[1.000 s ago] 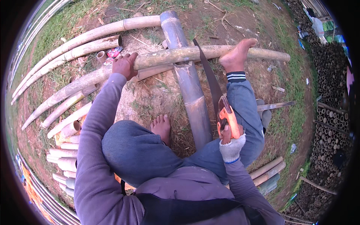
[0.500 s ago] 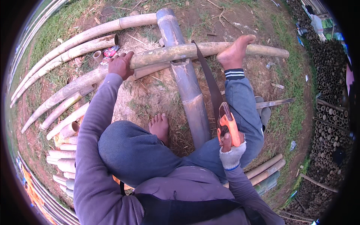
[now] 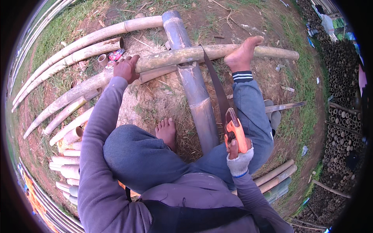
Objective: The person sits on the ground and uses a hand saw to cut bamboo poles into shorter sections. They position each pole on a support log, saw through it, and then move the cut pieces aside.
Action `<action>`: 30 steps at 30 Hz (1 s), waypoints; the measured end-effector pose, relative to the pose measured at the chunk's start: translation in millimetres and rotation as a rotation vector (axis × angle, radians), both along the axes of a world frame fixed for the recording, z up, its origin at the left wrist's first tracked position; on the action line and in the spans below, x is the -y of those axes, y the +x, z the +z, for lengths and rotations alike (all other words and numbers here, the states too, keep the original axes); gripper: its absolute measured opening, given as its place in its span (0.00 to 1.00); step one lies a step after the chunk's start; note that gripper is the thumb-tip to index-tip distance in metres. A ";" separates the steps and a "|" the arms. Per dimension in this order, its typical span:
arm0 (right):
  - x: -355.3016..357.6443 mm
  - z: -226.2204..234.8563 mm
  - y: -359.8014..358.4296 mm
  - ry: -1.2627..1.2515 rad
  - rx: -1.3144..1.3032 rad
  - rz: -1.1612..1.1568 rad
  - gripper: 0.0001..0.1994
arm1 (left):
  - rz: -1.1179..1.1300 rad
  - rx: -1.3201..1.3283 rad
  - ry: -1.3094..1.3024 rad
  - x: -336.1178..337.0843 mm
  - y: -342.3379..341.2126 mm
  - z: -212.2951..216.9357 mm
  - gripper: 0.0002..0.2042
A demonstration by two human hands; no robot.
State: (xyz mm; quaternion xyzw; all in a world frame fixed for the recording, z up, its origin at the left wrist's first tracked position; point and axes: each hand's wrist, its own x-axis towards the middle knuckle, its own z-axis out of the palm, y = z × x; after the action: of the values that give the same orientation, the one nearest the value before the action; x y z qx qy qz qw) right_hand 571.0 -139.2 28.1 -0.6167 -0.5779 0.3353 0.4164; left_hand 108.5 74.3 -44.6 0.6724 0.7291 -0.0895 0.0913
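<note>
A long bamboo pole (image 3: pixel 167 59) lies across a thick grey bamboo log (image 3: pixel 194 83) on the ground. My bare left hand (image 3: pixel 126 70) grips the pole from above, left of the log. In my right hand (image 3: pixel 239 157), which wears a pale fingerless glove, is the orange handle of a handsaw (image 3: pixel 237 134). The saw's dark blade points away from me, and its far end is at the pole just right of the log. My raised foot (image 3: pixel 243 54) presses on the pole farther right.
More bamboo poles (image 3: pixel 97 33) lie at the far left, beside a short cut tube (image 3: pixel 103 59). Several cut bamboo pieces (image 3: pixel 70 171) are piled near my left arm. Other lengths (image 3: pixel 278 176) rest behind my right arm. A big stack of bamboo tubes (image 3: pixel 342 130) stands at the right.
Hardly anything differs. The saw's handle has shifted very slightly, while my left hand and foot stay on the pole.
</note>
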 end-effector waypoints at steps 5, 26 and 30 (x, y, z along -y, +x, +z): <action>-142.3 -44.9 -41.2 0.287 0.570 -0.085 0.16 | -0.062 0.010 0.035 -16.4 20.8 0.6 0.38; -205.8 -24.6 -69.5 0.145 0.547 -0.148 0.21 | -0.031 0.048 0.009 -12.8 9.8 5.6 0.41; -54.0 7.4 -14.6 0.094 0.121 -0.032 0.10 | -0.061 0.061 0.030 -17.0 13.5 -5.5 0.39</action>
State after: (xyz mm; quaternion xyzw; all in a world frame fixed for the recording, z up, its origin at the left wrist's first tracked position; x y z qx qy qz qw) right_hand 556.4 -85.2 35.6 -0.6246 -0.6072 0.2632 0.4146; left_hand 122.0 91.4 -50.1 0.6981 0.7063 -0.0606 0.1006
